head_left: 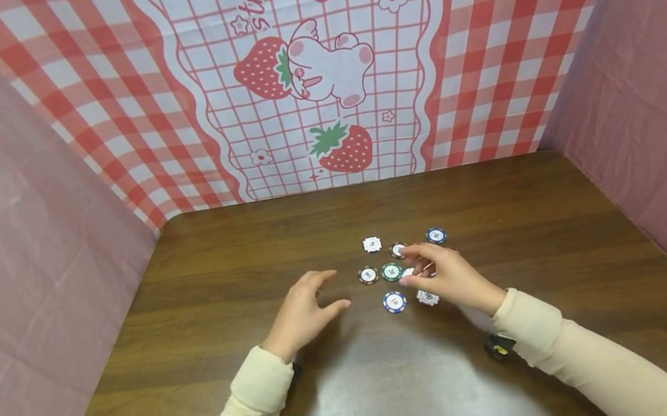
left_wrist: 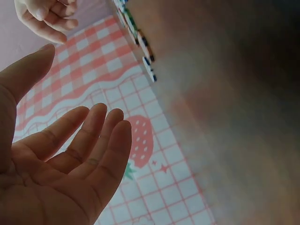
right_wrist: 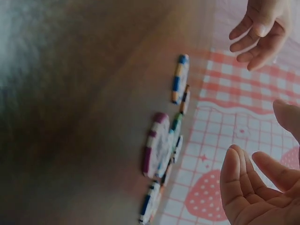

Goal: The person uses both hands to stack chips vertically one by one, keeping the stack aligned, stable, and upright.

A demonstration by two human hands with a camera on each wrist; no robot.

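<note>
Several poker chips lie flat and spread out on the brown table. My right hand (head_left: 445, 274) hovers over the right part of the group, fingers relaxed and holding nothing, hiding some chips beneath. Near its fingertips are a green chip (head_left: 391, 272), a brown chip (head_left: 398, 250) and a purple-edged chip (right_wrist: 157, 145). My left hand (head_left: 303, 312) is held to the left of the chips, thumb and fingers apart, palm bare in the left wrist view. Closest to it are another brown chip (head_left: 368, 275) and a blue chip (head_left: 394, 302) marked 10.
A white chip (head_left: 372, 244) and a dark blue chip (head_left: 436, 235) lie at the far side of the group. Behind the wooden table (head_left: 199, 255) hangs a strawberry-patterned cloth (head_left: 406, 84). Pink cloth (head_left: 630, 88) walls in both sides.
</note>
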